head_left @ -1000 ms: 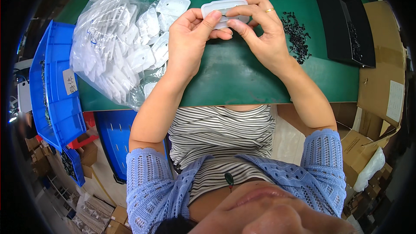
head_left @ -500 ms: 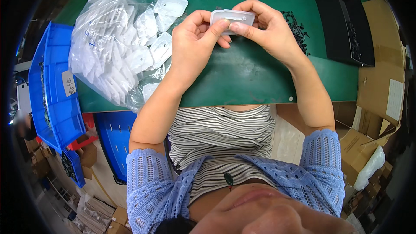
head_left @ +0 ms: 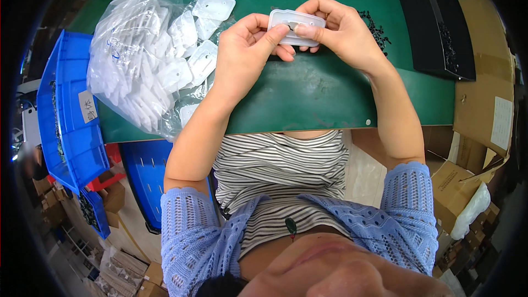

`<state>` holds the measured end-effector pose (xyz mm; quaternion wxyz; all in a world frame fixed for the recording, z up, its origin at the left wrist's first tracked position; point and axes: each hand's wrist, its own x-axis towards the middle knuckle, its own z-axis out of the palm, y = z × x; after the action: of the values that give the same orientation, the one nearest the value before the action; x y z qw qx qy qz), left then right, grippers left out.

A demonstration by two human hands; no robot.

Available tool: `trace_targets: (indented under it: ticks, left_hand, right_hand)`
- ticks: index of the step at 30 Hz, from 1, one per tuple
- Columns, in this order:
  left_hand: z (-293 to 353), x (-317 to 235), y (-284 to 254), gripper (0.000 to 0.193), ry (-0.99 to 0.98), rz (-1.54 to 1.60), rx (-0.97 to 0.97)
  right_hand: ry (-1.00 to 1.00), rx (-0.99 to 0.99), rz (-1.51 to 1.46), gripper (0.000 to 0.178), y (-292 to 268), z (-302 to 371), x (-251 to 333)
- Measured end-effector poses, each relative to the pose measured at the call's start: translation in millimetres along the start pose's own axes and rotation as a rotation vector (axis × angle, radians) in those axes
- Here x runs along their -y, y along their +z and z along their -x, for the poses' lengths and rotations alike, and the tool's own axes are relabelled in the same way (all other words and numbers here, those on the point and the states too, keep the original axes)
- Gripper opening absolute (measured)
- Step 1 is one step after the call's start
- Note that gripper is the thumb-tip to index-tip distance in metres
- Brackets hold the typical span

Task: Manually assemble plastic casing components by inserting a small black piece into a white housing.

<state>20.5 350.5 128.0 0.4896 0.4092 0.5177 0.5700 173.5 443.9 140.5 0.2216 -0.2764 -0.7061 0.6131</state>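
Since one second ago, the small translucent white plastic shell with rounded corners (head_left: 295,17) has shifted slightly to the right, and the right thumb has come down onto its face. It is held above a green tabletop (head_left: 308,93), well back from the near edge. The left hand (head_left: 240,60) clamps its left end, thumb in front, the other fingers curled behind and below. The right hand (head_left: 355,38) pinches the right end likewise; its fingers behind are partly hidden. Between the two thumbs, nearly touching, is a dark spot too small to identify. Left of the hands lies a clear plastic bag (head_left: 129,60) full of similar white pieces; to the right, scattered tiny black parts (head_left: 379,36) lie near a long black box (head_left: 410,16).
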Motion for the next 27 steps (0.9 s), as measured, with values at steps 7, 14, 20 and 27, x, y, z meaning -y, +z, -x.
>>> trace_targets:
  ticks: [7,14,20,27]
  left_hand:
    - [-0.2,0.4,-0.9,0.017,-0.014,-0.001,0.019]
    - [0.6,-0.1,1.0,0.021,-0.079,0.132,0.015]
    - [3.2,-6.9,-1.1,0.024,0.025,0.081,-0.027]
    - [89.7,-43.3,-30.1,0.019,-0.001,-0.144,-0.278]
  right_hand:
    - [0.028,0.075,-0.104,0.023,-0.8,-0.8,-1.1]
    - [0.016,0.046,-0.058,0.024,-2.2,-0.3,-1.8]
    - [0.017,0.099,-0.165,0.028,-1.9,-3.4,-5.8]
    - [-0.053,-0.388,0.054,0.013,-38.6,-1.9,17.7]
